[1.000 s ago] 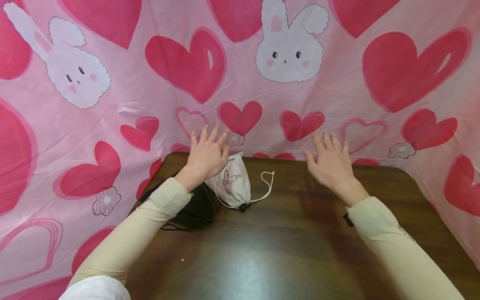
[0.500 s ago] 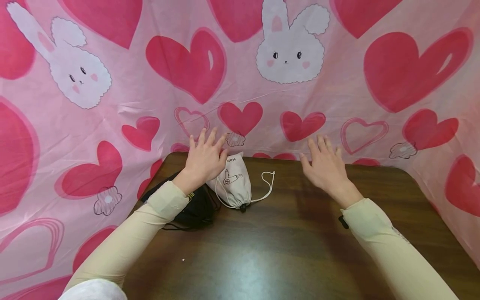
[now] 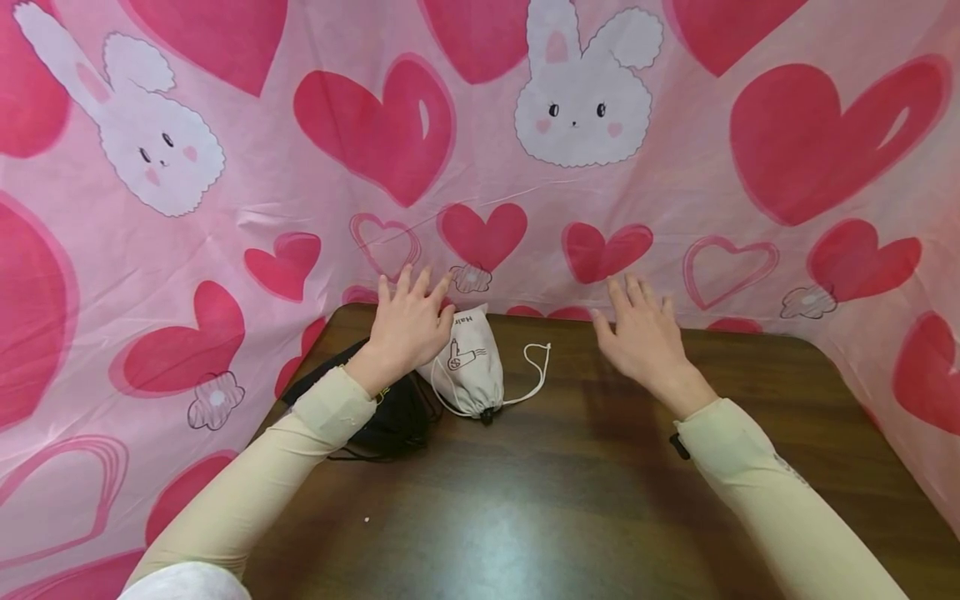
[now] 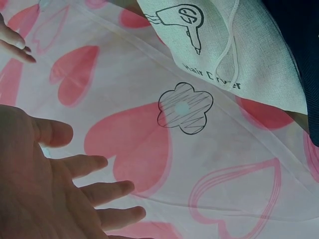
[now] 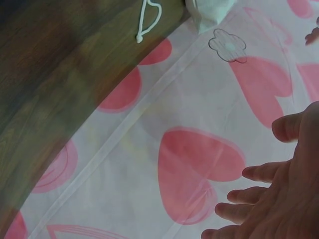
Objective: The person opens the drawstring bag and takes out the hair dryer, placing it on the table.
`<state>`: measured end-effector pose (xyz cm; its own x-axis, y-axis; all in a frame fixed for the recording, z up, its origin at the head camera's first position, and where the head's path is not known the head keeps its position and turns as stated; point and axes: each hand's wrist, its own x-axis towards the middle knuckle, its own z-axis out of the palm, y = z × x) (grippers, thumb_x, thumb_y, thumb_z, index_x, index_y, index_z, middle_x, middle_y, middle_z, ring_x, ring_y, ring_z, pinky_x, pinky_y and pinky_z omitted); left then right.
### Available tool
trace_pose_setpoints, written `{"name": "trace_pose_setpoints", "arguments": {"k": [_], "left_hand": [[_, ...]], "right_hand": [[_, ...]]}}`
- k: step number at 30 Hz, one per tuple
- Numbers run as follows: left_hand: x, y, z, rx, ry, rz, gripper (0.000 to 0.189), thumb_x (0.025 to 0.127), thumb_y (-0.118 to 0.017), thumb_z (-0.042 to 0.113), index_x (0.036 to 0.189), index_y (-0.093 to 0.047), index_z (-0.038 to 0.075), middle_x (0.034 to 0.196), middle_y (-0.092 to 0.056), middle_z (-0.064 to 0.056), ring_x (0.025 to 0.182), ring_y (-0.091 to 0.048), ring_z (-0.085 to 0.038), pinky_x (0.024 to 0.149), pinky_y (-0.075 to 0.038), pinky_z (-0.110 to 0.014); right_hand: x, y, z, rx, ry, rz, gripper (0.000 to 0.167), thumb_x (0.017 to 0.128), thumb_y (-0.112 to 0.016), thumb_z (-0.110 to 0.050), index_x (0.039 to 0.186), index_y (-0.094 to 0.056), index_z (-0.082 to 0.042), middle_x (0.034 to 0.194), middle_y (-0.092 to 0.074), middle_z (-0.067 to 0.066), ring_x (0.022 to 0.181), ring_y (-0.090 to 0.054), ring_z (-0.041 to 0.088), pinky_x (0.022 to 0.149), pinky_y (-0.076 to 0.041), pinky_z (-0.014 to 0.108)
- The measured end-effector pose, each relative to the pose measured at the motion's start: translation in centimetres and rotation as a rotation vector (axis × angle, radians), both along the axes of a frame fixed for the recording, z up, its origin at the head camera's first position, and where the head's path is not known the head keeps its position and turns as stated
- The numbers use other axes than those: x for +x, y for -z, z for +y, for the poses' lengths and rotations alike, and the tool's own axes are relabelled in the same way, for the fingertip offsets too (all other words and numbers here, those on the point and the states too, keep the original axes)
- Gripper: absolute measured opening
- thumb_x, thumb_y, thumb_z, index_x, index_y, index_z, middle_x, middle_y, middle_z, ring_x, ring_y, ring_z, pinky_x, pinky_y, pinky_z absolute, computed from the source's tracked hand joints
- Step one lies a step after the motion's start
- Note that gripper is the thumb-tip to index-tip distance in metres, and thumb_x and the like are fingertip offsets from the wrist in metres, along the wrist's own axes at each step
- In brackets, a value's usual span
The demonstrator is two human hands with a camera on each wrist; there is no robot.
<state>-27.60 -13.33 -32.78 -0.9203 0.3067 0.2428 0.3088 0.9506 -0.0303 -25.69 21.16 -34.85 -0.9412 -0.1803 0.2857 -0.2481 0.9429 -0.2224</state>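
Note:
A white drawstring bag (image 3: 472, 367) printed with a hair dryer lies near the table's back left. Its lettering, partly crossed by a cord, shows in the left wrist view on the pale cloth (image 4: 239, 50). Beside it lies a black drawstring bag (image 3: 390, 425), partly hidden by the left forearm. My left hand (image 3: 408, 329) hovers in front of both bags in the head view, fingers spread and holding nothing. Off to the right, my right hand (image 3: 645, 346) is raised over the table with fingers extended, also holding nothing; the right wrist view shows its spread fingers (image 5: 234, 211).
The dark wooden table (image 3: 555, 483) carries both bags. A pink curtain (image 3: 675, 183) with hearts and rabbits surrounds its back and sides. A white cord loop (image 3: 536, 375) reaches right from the white bag. A tiny white speck (image 3: 367, 519) lies near the front left.
Both hands have sunk a little lower in the head view. The right hand has also shifted slightly left, and the left hand slightly left too. The bags have stayed in place.

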Motion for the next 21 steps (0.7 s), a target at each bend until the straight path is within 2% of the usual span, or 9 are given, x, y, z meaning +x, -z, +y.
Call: {"name": "trace_pose_setpoints", "arguments": {"k": [9,21], "left_hand": [[0.3,0.4,-0.1,0.028,0.005,0.016,0.058,0.108,-0.043,0.042,0.159,-0.048,0.016,0.156,-0.047,-0.021,0.151,-0.030,-0.046,0.117,-0.013,-0.073],[0.6,0.9,0.0,0.052,0.009,0.035,0.055,0.107,-0.046,0.039,0.155,-0.053,0.012,0.141,-0.058,-0.021,0.137,-0.046,-0.044,0.116,-0.021,-0.071]], "right_hand": [[-0.1,0.3,-0.7,-0.009,-0.009,0.021,0.070,0.105,-0.054,-0.037,0.160,-0.035,0.002,0.164,-0.028,0.032,0.152,-0.021,0.052,0.115,-0.012,0.077],[-0.3,0.6,-1.6,-0.012,-0.021,0.031,0.068,0.105,-0.055,-0.035,0.158,-0.037,0.003,0.164,-0.029,0.031,0.151,-0.025,0.050,0.115,-0.014,0.074]]}}
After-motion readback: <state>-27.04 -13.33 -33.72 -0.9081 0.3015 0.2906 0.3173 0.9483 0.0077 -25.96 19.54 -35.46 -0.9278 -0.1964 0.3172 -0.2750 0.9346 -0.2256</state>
